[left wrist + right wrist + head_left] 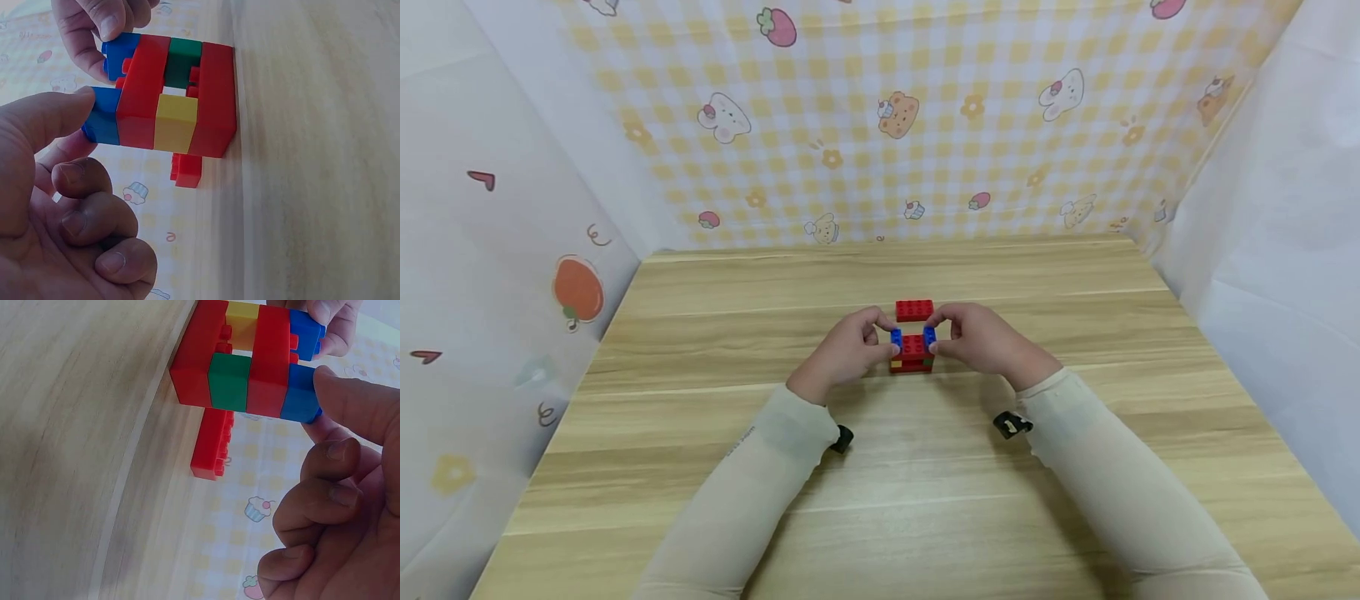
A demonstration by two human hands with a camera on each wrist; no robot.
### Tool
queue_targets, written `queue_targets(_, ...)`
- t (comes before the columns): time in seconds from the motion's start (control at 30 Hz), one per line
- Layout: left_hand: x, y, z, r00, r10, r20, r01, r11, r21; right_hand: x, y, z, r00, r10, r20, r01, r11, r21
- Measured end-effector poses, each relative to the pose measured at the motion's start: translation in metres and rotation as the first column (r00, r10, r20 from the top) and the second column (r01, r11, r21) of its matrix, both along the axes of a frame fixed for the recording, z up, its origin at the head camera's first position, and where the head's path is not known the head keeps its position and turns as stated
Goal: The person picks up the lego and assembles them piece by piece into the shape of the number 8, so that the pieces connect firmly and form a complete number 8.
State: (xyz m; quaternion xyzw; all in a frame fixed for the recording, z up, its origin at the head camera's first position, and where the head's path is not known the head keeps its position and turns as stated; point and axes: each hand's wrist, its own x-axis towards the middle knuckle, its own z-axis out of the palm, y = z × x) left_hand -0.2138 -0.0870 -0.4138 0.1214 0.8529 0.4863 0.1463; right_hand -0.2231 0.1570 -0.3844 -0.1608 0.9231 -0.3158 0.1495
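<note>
A small stack of toy bricks stands on the table: a red bottom brick (214,103), a yellow brick (175,123) and a green brick (229,382) at its two ends, and another red brick (269,369) across them. On top sit two blue bricks, one per end. My left hand (852,348) pinches the left blue brick (103,117) between thumb and forefinger. At the other end, my right hand (981,340) pinches the right blue brick (300,394) the same way. Both blue bricks meet the upper red brick's top. The remaining fingers of each hand are curled.
Just behind the stack lies a loose red brick (914,310) with its studs up. The wood-grain table (760,308) runs back to a yellow checked cloth (850,183). White cloth hangs along both sides.
</note>
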Motion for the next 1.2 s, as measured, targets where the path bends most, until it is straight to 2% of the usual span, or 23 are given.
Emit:
queue_targets(0.2, -0.001, 0.000, 0.001, 1.000, -0.007, 0.001, 0.007, 1.000, -0.014, -0.003, 0.005, 0.003, 1.000, 0.027, 0.012, -0.027, 1.000, -0.015)
queue_targets(0.53, -0.001, 0.000, 0.003, 1.000, -0.006, 0.014, 0.006, 1.000, -0.017, -0.020, 0.011, 0.002, 0.999, -0.044, -0.011, 0.043, 0.994, -0.097)
queue_targets(0.77, -0.001, 0.000, 0.003, 1.000, -0.007, 0.013, 0.007, 1.000, -0.015, -0.038, 0.008, 0.000, 0.995, -0.097, 0.011, 0.097, 0.994, -0.045)
queue_targets(1.03, -0.001, 0.000, 0.003, 1.000, -0.006, 0.024, 0.006, 1.000, -0.018, -0.056, 0.004, -0.006, 0.994, -0.107, 0.016, 0.106, 0.994, 0.038)
queue_targets(1.2, 0.000, -0.001, 0.003, 1.000, -0.004, 0.025, 0.004, 1.000, -0.014, -0.064, 0.001, -0.011, 0.993, -0.111, 0.041, 0.109, 0.993, 0.055)
